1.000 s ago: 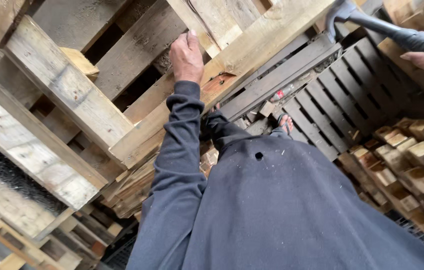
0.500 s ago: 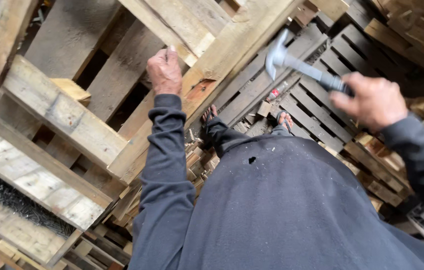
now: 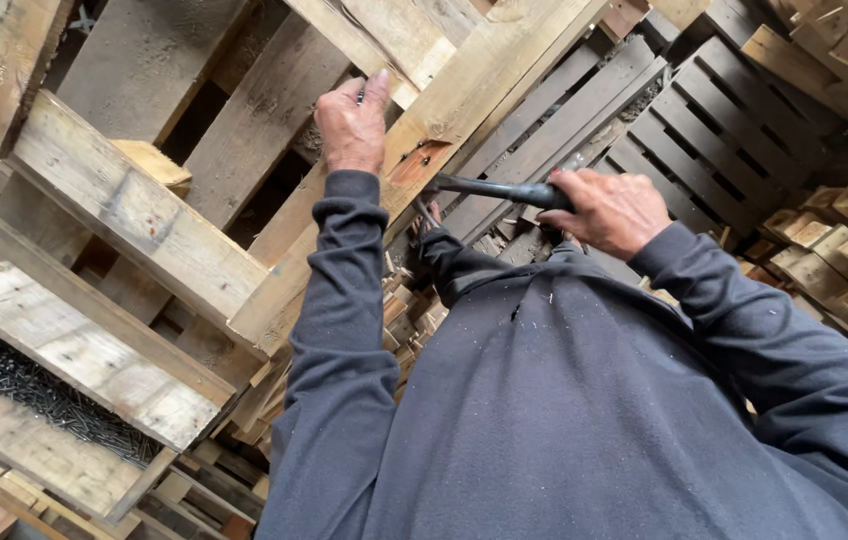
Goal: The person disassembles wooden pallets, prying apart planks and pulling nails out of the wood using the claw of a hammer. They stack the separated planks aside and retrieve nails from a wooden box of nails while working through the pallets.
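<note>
Across the middle of the view, your right hand (image 3: 612, 208) is clenching the dark handle of a hammer (image 3: 499, 189), and the tool is lying almost level, its head reaching left to the pale plank (image 3: 464, 95) that is running diagonally up to the right. The head itself is sitting against a reddish block (image 3: 412, 160) under that plank; whether it is touching wood or a nail, you cannot tell from here. Your left hand (image 3: 351, 122) is pressing flat on the same plank just above the hammer head, fingers spread, gripping nothing, only bracing.

That closeness is the main risk, as I judge it: with the hand resting so near the hammer head, a glancing blow or a slip could be catching your fingers. The plank is also looking split and weathered, so it could be splintering under force. To the left, a wooden pallet (image 3: 134, 215) is leaning at a tilt, with a heap of dark nails (image 3: 49, 400) lying below it, and stacked grey pallets (image 3: 704, 130) are standing far right; shifting footing among these could be unsettling your swing.
</note>
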